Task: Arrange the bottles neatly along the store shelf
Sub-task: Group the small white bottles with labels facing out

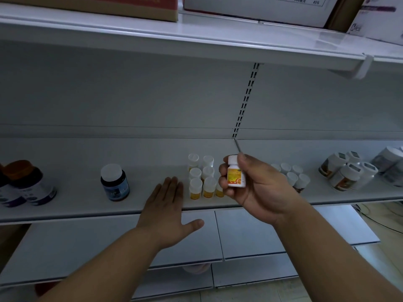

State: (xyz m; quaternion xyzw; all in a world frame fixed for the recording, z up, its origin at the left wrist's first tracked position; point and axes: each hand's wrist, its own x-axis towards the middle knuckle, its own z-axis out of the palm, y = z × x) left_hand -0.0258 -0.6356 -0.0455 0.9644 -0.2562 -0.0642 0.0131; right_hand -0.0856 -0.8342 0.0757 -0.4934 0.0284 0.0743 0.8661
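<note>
- A person's two bare forearms reach up from the bottom of the frame toward a white store shelf (pixel 65 205), with lower shelf tiers visible beneath them.
- The left hand (pixel 168 212) lies flat and open, fingers straight and together on the shelf's front edge, thumb spread out below the lip; it holds nothing and sits just left of a cluster of small bottles.
- The right hand (pixel 257 188) is raised just above the shelf, fingers and thumb curled around a small orange-labelled bottle (pixel 235 175) with a white cap, held upright.
- On the shelf just behind and between the hands stands the cluster of small white-capped bottles (pixel 201 177), packed in close rows, with orange labels showing on the front ones.
- A second group of white-capped bottles (pixel 294 175) stands to the right, partly hidden by the right hand.
- A dark blue-labelled bottle (pixel 115 183) stands alone to the left, well apart from the cluster.
- At the far left are dark bottles with a brown cap (pixel 26 184); at the far right are larger white jars (pixel 349 171), leaning.
- Beyond, a slotted upright (pixel 246 99) divides the grey back panel.
- Overhead, the upper shelf carries cardboard boxes (pixel 261 7).
</note>
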